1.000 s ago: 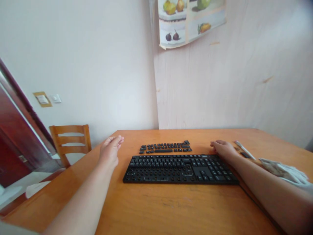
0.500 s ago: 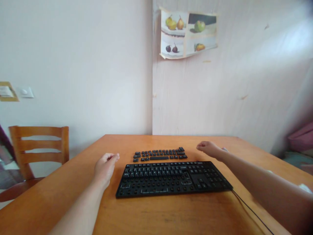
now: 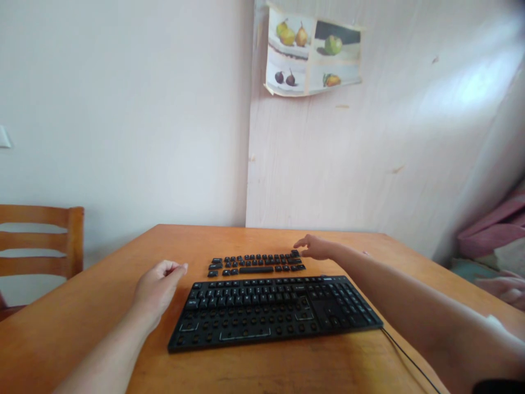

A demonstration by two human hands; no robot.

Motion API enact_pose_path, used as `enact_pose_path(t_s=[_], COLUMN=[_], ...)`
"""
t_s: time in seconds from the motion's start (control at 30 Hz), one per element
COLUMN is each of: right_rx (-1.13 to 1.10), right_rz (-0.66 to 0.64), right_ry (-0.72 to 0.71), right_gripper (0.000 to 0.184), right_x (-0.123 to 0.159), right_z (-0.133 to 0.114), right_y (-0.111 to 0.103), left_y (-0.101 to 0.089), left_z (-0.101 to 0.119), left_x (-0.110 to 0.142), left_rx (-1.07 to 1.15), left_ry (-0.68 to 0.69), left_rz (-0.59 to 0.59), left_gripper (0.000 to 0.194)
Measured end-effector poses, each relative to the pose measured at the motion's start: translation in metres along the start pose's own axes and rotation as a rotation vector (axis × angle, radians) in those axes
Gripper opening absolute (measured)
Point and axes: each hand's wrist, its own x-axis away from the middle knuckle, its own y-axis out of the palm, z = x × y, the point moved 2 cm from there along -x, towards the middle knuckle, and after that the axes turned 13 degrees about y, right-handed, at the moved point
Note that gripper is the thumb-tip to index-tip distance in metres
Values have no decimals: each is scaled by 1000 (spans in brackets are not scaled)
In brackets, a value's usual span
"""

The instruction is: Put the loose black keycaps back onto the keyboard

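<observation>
Clock dial: 12 = far edge of desk (image 3: 254, 377), 6 = wearer. Right hand (image 3: 315, 247) out at 1 o'clock of the black full-size keyboard (image 3: 262, 298), fingers and thumb parted, nothing seen held, fingertips right at the end keycap (image 3: 295, 253), the tall one at the 2 o'clock corner of the loose keycaps. Contact vs hover: can't tell.

Doing this well, my call: thumb and index on opposite sides of that one cap, straight lift, palm and wrist kept high so the neighbours don't get nudged. Caps look small and light, likely to skid or flip if pushed from one side. Left hand could steady the row if things slide.

Positions: end keycap sits at about 9 o'clock of the right hand, just beside the fingertips. Rest of the loose keycaps, incl. the spacebar keycap (image 3: 256, 270), run off toward 8 o'clock, lying in rows beyond the keyboard, apart from it. Keyboard at 7 o'clock of the right hand, lower letter rows bare, cable (image 3: 410, 355) leaving its 4 o'clock corner.

Left hand (image 3: 158, 287): 10 o'clock of keyboard, fingers half curled, thumb near index; can't tell if anything's pinched.
</observation>
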Motion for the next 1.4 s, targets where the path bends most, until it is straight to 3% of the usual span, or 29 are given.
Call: enact_pose_path(t_s=[0.37, 0.6, 0.87, 1.03, 1.4], right_rx=[46, 10, 14, -20, -124], right_rz=[-25, -8, -23, 4, 89], right_ry=[-23, -14, -44, 10, 79], right_gripper=[38, 45, 22, 30, 26], right_x=[-11, -10, -8, -5, 18], right_z=[5, 4, -3, -3, -9], right_y=[1, 0, 3, 1, -9], left_y=[3, 3, 4, 5, 5], left_z=[-8, -8, -9, -11, -9], left_x=[0, -1, -1, -2, -2], left_rx=[-49, -84, -90, -110, -103], left_ry=[-5, 10, 26, 24, 19], left_rz=[-34, -50, -47, -55, -66], left_gripper=[38, 38, 38, 38, 36])
